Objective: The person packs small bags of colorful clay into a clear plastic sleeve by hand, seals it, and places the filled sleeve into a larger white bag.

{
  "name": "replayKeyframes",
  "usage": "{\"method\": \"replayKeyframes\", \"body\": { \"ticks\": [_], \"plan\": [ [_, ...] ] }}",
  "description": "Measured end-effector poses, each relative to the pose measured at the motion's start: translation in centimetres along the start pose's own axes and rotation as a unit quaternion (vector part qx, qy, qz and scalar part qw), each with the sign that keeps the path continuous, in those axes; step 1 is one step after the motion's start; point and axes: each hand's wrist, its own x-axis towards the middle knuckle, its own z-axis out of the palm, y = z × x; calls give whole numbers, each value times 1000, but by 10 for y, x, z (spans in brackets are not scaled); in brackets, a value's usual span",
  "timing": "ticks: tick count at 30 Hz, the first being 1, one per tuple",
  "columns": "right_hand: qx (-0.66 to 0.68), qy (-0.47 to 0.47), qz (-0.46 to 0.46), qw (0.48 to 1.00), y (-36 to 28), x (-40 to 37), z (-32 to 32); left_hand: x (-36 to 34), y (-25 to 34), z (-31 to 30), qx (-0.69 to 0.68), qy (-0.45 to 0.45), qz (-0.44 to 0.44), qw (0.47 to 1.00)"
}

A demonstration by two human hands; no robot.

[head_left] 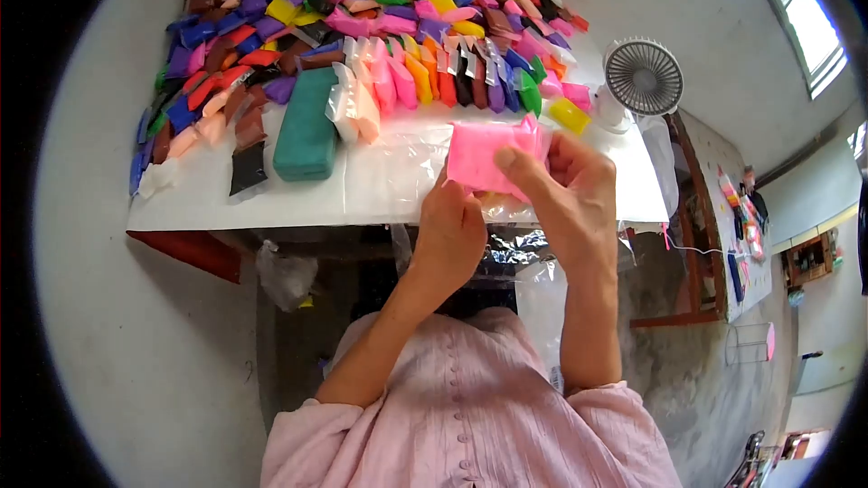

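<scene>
A pink packet (475,152) in clear wrap is held up over the front edge of the white table (380,203). My right hand (571,183) grips its right side, the thumb pressed across its face. From below, my left hand (450,221) is closed at its lower left corner; part of those fingers is hidden behind the packet. Behind it stands a row of upright packets (407,77) in pink, yellow, orange, black, purple and other colours. A green block-shaped case (306,126) stands at the left end of this row.
A large heap of coloured packets (362,0) covers the back of the table. On the right stands a white fan (642,79). A black packet (248,170) lies near the left front. Below the table hangs a clear plastic bag (287,273). Another table (737,244) stands far right.
</scene>
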Motion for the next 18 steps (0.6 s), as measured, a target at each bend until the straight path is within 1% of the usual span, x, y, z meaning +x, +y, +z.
{"method": "replayKeyframes", "body": {
  "ticks": [2,3,6,9,12,15,18],
  "plan": [
    [10,10,24,1000,13,-5,-2,3,16,-3,-11,10,18,1000],
    [22,19,27,999,18,-7,1,2,13,-2,-1,20,13,1000],
    [19,13,36,999,28,-8,0,3,-2,4,-28,48,52,997],
    [7,25,40,999,32,-9,1,2,6,1,-65,35,16,997],
    [5,34,22,999,38,-10,3,-1,1,6,-167,51,-30,984],
    [11,44,19,999,43,-12,6,0,1,3,-54,76,-31,995],
    [-2,61,21,998,42,-16,10,0,19,1,-137,100,-71,983]
  ]
}}
